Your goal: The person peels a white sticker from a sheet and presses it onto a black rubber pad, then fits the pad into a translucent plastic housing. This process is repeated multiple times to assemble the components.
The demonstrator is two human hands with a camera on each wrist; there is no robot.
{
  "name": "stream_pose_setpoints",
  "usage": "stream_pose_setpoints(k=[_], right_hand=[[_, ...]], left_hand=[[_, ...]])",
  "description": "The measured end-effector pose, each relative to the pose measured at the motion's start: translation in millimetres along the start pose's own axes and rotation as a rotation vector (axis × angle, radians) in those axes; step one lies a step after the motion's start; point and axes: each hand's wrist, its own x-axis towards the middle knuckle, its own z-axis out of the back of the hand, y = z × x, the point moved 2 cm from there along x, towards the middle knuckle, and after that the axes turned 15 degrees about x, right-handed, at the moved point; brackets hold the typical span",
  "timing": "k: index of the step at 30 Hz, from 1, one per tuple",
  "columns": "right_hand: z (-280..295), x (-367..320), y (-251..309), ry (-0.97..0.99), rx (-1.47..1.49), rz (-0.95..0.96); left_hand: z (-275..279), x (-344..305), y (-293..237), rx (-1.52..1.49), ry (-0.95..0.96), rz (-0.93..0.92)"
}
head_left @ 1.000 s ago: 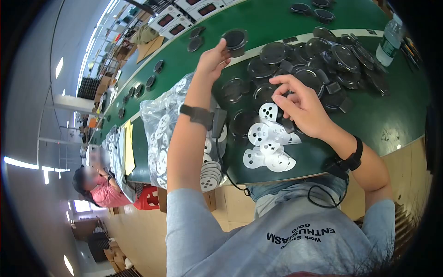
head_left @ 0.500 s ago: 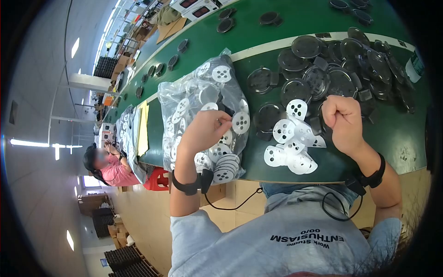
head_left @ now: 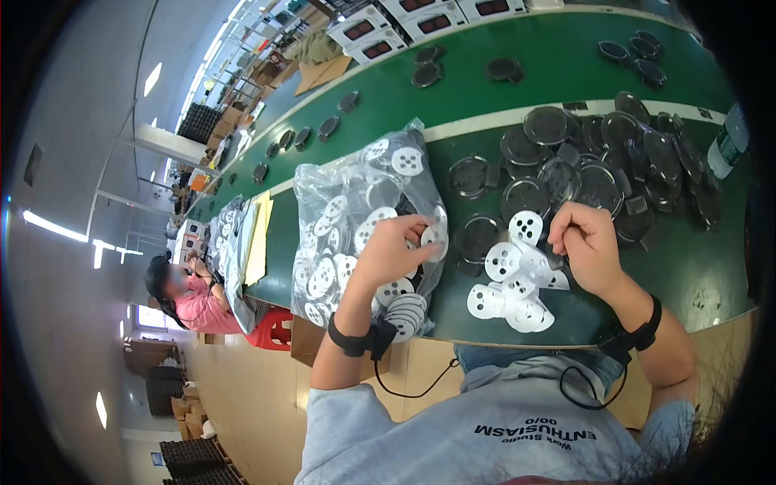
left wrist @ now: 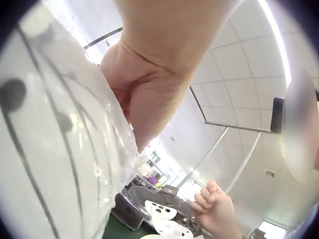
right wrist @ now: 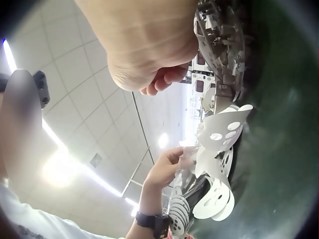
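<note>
My left hand [head_left: 396, 252] is over a clear plastic bag [head_left: 319, 182] full of white perforated discs, thumb and fingers pinching the edge of one white disc [head_left: 437, 233] at the bag's right side. In the right wrist view the left hand [right wrist: 165, 169] is seen at the translucent bag. My right hand [head_left: 588, 249] hovers with curled fingers, nothing visible in it, beside a loose pile of white perforated pieces [head_left: 502, 260]. Round black parts [head_left: 478, 238], each with a small box at its edge, lie just beyond. In the left wrist view the bag hides much of the left hand.
A heap of black round parts [head_left: 663, 158] covers the right of the green table [head_left: 558, 73]. A bottle [head_left: 729, 141] stands at the far right. More parts [head_left: 503, 69] lie beyond the pale strip, near boxes [head_left: 420, 18]. A person [head_left: 206, 303] sits at the left.
My left hand let go of a black round part on the far green strip and came back to the bag, reaching a white disc. The right hand's fingers curled in. The head view shifted.
</note>
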Motion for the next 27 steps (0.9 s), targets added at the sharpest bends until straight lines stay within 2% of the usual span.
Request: stream_pose_setpoints(k=[4, 9, 11, 13, 17, 19, 21, 27], right_hand=[[-1, 0, 0, -0.004, -0.001, -0.015], [-9, 2, 6, 0.007, -0.071, 0.086], [-15, 2, 17, 0.033, -0.136, 0.152], [-16, -3, 26, 0.104, -0.21, 0.216], [-19, -6, 27, 0.114, -0.346, 0.506], [-15, -4, 25, 0.031, -0.391, 0.497], [-10, -1, 22, -0.05, -0.396, 0.474], [-1, 4, 18, -0.091, -0.384, 0.406]], left_hand=[[0, -2, 0, 0.172, -0.046, 0.093], [37, -17, 9, -0.001, -0.44, 0.225], [40, -21, -5, -0.323, -0.454, 0.251], [26, -18, -37, -0.602, -0.407, 0.157], [-33, 0, -91, -1.017, -0.194, 0.013], [-56, 9, -95, -1.145, -0.08, -0.074], [-66, 18, -103, -1.304, -0.045, -0.073], [-91, 35, -92, -1.264, -0.036, -0.24]])
